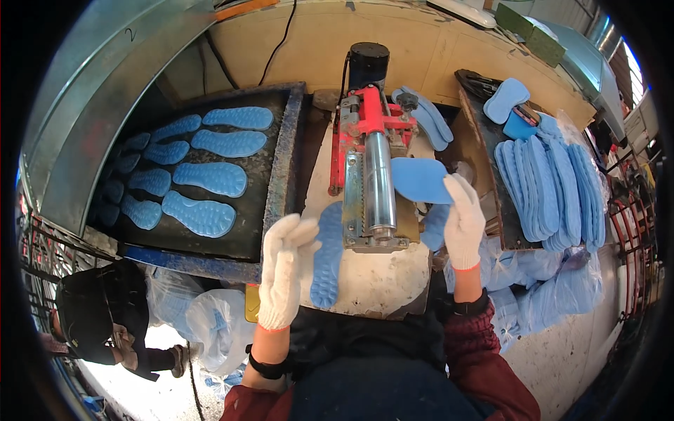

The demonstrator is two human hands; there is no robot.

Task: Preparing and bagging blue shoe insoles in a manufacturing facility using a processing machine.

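Guiding the flat blue insole [420, 180] squarely seems the thing to get right here: it sits against the right side of the roller machine [372, 116], its inner edge at the steel roller [380, 182] and its outer end at the right hand [465, 221]. The fingers of that hand lie together over the insole's outer edge; the thumb is hidden, so I cannot tell whether they are clamped on it. A light, level hold at that far end should serve best, leaving the sheet flat rather than twisted, and the glove should stay well clear of the roller, since loose knit could be caught. Whether the insole is going in or coming out does not show. The left hand [284, 270], left of the machine and toward the person, holds nothing, its fingers stretched out and close to one another. Near them, just left of the machine on the desk [382, 284], lies a bumpy insole [326, 263]; whether they touch it I cannot tell. Lifting that one by its near end would probably be safest, as its far end lies closer to the machine.
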